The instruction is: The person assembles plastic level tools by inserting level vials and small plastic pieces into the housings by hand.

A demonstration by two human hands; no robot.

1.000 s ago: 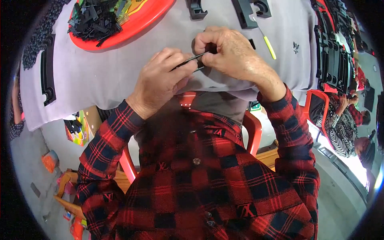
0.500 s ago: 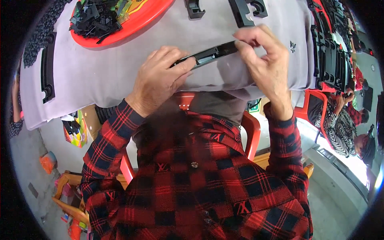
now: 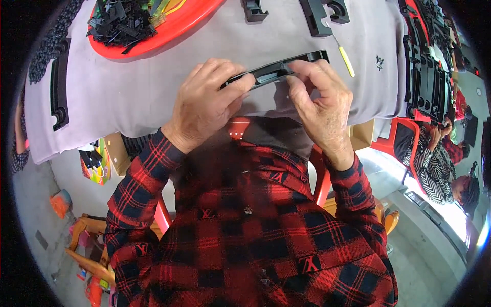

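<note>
A long, narrow black plastic part [image 3: 270,73] with a recessed slot is held tilted over the cloth, its right end higher. Around its left end, my left hand [image 3: 207,100] is closed, thumb lying along the slot. At the slot's right portion, the thumb and forefinger of my right hand [image 3: 325,102] come together in a pinch against the part. Whether a small piece sits between those fingertips is hidden. A slim tool with a yellow handle [image 3: 347,61] and thin metal shaft lies on the cloth beyond my right hand.
A red tray [image 3: 169,38] heaped with small black pieces stands at the far left. Black plastic parts [image 3: 314,18] lie at the back, another [image 3: 60,84] at the left edge. Tiny dark pieces [image 3: 379,62] rest at right, near stacked black parts [image 3: 427,77]. A person sits far right.
My right hand has moved left from the part's right end to its slot, leaving that end bare. The yellow-handled tool now shows. My left hand keeps its hold.
</note>
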